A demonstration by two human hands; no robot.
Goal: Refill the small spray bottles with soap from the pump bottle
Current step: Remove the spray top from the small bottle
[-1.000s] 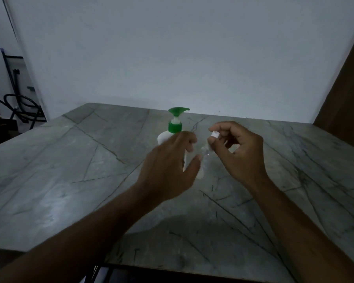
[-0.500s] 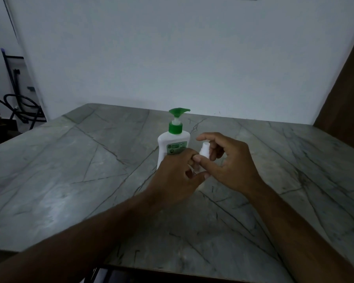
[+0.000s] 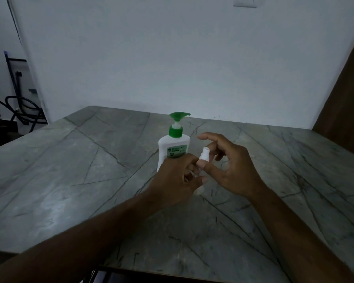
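One small spray bottle (image 3: 204, 158) is in view, held upright over the middle of the grey marble table (image 3: 74, 170), between the person's two hands. Its white spray head shows clearly at the top; the clear body below is mostly hidden by fingers and hard to make out in the dim light. Whether its base touches the table top cannot be told.

The left hand (image 3: 177, 178) has its fingers curled round the lower body of the spray bottle, thumb tip lying across the near side. The right hand (image 3: 231, 168) pinches the white head: the thumb presses against its near side just under the top, and at least one curled finger sits behind it, while the index finger is lifted and stretched out above, touching nothing.

One pump bottle (image 3: 173, 147) stands upright on the table just behind the left hand, toward the far edge and roughly midway between the left and right edges. It is white with a green collar, a green pump head whose spout points right, and a green label on its front. The left hand's knuckles cover its lower part; contact between them cannot be judged.

One switch plate (image 3: 245, 2) sits high on the white wall behind the table.
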